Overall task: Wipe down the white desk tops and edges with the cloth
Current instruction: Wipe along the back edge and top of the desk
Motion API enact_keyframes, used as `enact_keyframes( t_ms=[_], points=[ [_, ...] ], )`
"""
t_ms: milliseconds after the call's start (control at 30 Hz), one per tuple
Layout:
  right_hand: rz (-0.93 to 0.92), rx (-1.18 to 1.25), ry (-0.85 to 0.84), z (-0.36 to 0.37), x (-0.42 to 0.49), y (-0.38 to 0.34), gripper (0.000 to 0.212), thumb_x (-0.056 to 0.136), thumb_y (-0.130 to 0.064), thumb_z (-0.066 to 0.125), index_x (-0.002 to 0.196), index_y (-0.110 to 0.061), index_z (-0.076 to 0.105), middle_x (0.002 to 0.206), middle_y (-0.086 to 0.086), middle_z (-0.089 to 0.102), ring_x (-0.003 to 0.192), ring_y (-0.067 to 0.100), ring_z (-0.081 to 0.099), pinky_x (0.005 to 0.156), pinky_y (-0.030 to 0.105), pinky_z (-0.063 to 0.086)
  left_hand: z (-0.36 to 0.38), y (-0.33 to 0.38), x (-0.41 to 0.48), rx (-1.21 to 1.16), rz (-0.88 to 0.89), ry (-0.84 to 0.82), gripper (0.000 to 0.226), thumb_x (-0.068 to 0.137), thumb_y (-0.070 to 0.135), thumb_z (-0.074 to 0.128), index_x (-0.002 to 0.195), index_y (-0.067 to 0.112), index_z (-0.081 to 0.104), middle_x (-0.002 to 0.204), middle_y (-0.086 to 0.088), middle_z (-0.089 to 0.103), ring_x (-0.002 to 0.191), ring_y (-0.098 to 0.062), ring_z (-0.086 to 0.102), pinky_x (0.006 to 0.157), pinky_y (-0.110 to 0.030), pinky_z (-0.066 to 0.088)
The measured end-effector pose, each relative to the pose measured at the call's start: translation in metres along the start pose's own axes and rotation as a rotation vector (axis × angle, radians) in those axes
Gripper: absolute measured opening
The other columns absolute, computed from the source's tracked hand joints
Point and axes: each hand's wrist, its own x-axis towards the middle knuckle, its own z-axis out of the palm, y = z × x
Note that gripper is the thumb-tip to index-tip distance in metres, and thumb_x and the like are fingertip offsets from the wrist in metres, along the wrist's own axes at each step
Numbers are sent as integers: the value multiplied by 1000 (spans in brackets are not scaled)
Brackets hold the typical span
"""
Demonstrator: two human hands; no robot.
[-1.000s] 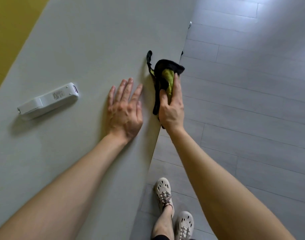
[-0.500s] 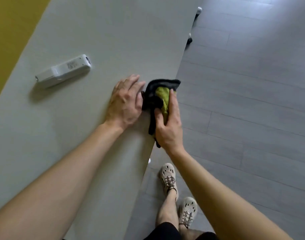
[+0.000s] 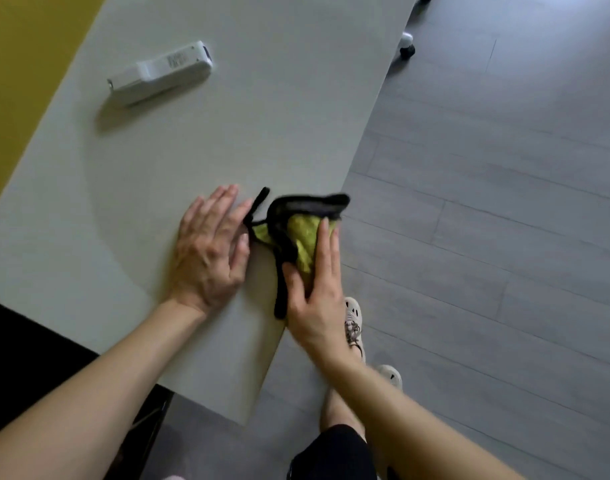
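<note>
A yellow-green cloth with black trim (image 3: 298,233) is folded over the right edge of the white desk (image 3: 227,126). My right hand (image 3: 314,292) grips the cloth against that edge, thumb on the desk top, fingers down the side. My left hand (image 3: 210,251) lies flat on the desk top just left of the cloth, fingers straight, fingertips close to the cloth's black trim.
A white remote control (image 3: 159,71) lies on the desk at the far left. A yellow wall (image 3: 23,50) runs along the desk's left side. Grey plank floor (image 3: 487,220) lies to the right, with a castor wheel (image 3: 406,46) at the back. My feet stand by the desk's near corner.
The cloth and my right hand have slid along the desk edge toward me, close to the near corner. My left hand has moved back with them, staying flat on the top.
</note>
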Motion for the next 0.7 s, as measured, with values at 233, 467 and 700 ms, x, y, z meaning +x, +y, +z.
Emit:
enact_keyframes(
  t_ms=[233,467,700],
  points=[
    [-15,13,165,-21,119,-1,77,108,-27,62,173,-27,22,180,-1,22,163,7,17,112,-4,13,3,-2,-2,12,3,20,53,104,28,51,155,13,58,168,-13,47,157,-31,43,129,-57,30],
    [37,77,80,23,-58,4,83,106,-12,65,173,-31,19,182,-8,13,158,-16,12,114,0,21,1,-1,-4,34,3,18,57,102,28,48,156,15,56,167,-13,48,156,-33,44,129,-56,30],
    [-8,-6,41,1,15,8,87,104,-22,69,173,-33,17,182,-6,11,141,-36,0,98,-13,13,1,1,-4,29,2,37,56,102,28,49,154,12,57,167,-13,48,157,-32,43,130,-56,29]
  ],
)
